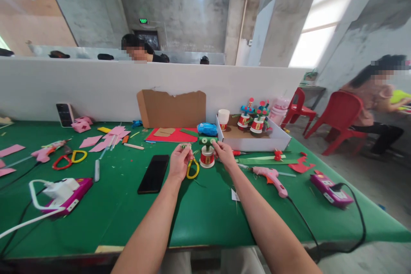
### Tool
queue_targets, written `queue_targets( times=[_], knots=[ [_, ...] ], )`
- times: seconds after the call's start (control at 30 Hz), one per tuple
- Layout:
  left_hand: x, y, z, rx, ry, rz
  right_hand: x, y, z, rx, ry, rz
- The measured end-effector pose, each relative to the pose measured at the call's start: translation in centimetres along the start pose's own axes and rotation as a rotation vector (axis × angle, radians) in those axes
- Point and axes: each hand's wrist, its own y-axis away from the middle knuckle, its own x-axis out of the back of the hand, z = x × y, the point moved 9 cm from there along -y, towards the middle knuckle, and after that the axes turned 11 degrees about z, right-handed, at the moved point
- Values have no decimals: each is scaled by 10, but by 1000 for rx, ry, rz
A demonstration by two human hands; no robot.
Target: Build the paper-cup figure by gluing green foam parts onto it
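Evidently, in the head view, fine handwork is done on a paper-cup figure (207,160), which stands upright on the green table (205,218) between the two hands. Just left of the figure, a springy green coil (196,152) is pinched in the grip of the left hand (180,162); at the figure's upper right, the end of its green head (204,141) is grasped by the fingertips of the right hand (225,155), though how firmly cannot be told. For this step, the head is best steadied lightly, so that the figure is not tipped and the joints are not strained, while the coil is guided without being crushed or stretched. Pulling on both sides at once should be avoided, since paper joints are likely to part easily. The yellow scissor handle (193,169), just left of the figure, should be kept from snagging the coil. If bonding is needed, the pink glue gun (271,179) lies right of the figure; similar figures (257,125), in the white box (257,144) behind and right of it, may be consulted for comparison.
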Motion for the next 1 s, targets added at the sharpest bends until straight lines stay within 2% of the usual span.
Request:
queue_targets(
  times=[0.17, 0.47, 1.0],
  knots=[
    [1, -1, -1, -1, 4, 1, -1, -9, -3, 52, 110, 14],
    [0, -1, 0, 0, -6, 1, -6, -18, 1, -57, 81, -12],
    [-1, 0, -1, 7, -6, -12, 3, 1, -2, -76, -67, 37]
  ],
)
